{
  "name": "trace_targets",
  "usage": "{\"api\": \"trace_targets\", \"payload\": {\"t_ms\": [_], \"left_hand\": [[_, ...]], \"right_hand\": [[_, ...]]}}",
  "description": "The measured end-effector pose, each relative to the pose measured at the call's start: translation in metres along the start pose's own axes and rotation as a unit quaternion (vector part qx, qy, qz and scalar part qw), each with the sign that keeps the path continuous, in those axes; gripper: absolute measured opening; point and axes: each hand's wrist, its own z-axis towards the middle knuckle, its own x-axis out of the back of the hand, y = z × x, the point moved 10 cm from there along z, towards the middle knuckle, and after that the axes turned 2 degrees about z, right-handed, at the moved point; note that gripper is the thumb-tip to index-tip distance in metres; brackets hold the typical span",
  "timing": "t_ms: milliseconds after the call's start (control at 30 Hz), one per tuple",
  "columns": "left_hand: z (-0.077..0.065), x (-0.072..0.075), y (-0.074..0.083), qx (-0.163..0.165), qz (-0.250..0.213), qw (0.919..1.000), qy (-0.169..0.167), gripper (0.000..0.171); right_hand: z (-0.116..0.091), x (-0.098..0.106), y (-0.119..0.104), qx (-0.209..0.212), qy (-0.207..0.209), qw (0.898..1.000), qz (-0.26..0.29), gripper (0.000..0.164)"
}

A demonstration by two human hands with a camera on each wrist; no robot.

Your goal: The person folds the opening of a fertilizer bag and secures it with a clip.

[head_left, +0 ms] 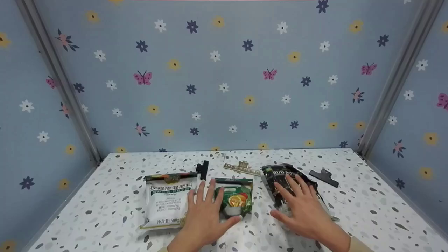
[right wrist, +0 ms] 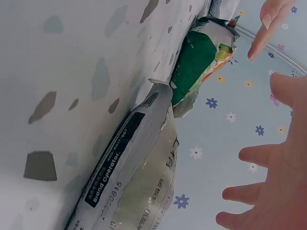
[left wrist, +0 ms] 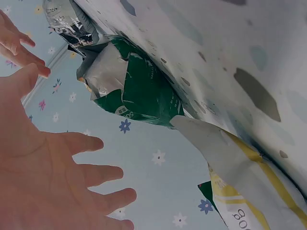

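Note:
My left hand (head_left: 205, 220) is spread flat with straight fingers, held above the gap between a white fertilizer bag (head_left: 168, 203) and a small green bag (head_left: 241, 199) with orange fruit printed on it. Spread likewise, my right hand (head_left: 302, 211) hovers over a black bag (head_left: 276, 178) lettered "BUD POW...", hiding its lower part. In the left wrist view the palm of the left hand (left wrist: 57, 177) shows nothing held. The right wrist view has the right hand (right wrist: 283, 167) apart from the bags, its fingers extended.
Behind the bags lie a black clip (head_left: 202, 169), a gold clip with a ruler-like bar (head_left: 242, 168) and another black clip (head_left: 324, 177) at the right. The speckled white table (head_left: 105, 210) meets flower-patterned walls (head_left: 224, 105) at the back and sides.

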Motion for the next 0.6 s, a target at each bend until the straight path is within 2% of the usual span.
{"api": "trace_targets", "payload": {"t_ms": [133, 300, 467, 600], "left_hand": [[0.001, 0.002, 0.000, -0.003, -0.014, 0.9999, 0.008, 0.100], [0.004, 0.009, -0.002, -0.013, -0.028, 0.9989, 0.036, 0.089], [0.005, 0.019, -0.009, -0.014, -0.046, 0.9955, 0.082, 0.070], [0.004, 0.033, -0.014, -0.014, -0.056, 0.9899, 0.129, 0.052]], "right_hand": [[0.000, -0.003, -0.002, 0.008, -0.002, 1.000, 0.009, 0.088], [0.003, -0.005, -0.001, -0.002, -0.013, 0.999, 0.049, 0.087], [0.008, -0.005, -0.005, -0.012, -0.008, 0.996, 0.092, 0.068], [0.015, -0.002, -0.013, 0.004, 0.011, 0.993, 0.119, 0.049]]}}
